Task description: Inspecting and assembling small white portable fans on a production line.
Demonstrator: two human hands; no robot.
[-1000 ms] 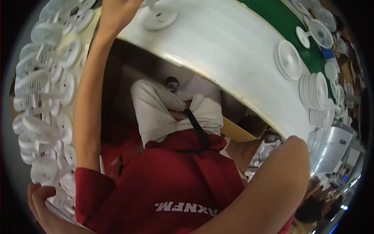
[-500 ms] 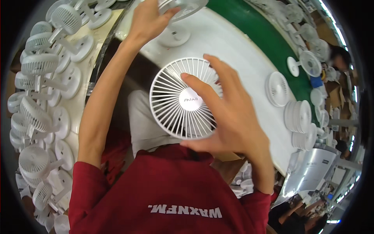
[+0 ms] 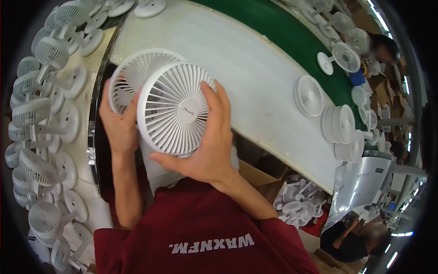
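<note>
Right hand (image 3: 210, 146): its grip is clamped on the front grille (image 3: 175, 107), thumb curled under the lower rim, fingers spread up the right edge.
Left hand (image 3: 119, 123): its grip is closed on the rear fan housing (image 3: 132, 75), fingers wrapped over its lower left rim.
Front grille: round, white, with radial slats and a small centre cap; held in mid-air close in front of the person, above the near edge of the counter (image 3: 237, 59), overlapping the housing and tilted a little to the right.
Rear fan housing: white ring with a grilled back, directly behind and up-left of the grille, touching it.
Counter: pale, curved, with a green belt (image 3: 292, 32) along its far side.
Loose grilles (image 3: 340, 123): white, stacked on edge at the right end of the counter, one (image 3: 309, 95) lying flat beside them.
Finished fans (image 3: 41, 114): white stand fans crowded along the left side.
Red shirt (image 3: 200, 233): fills the lower middle.
</note>
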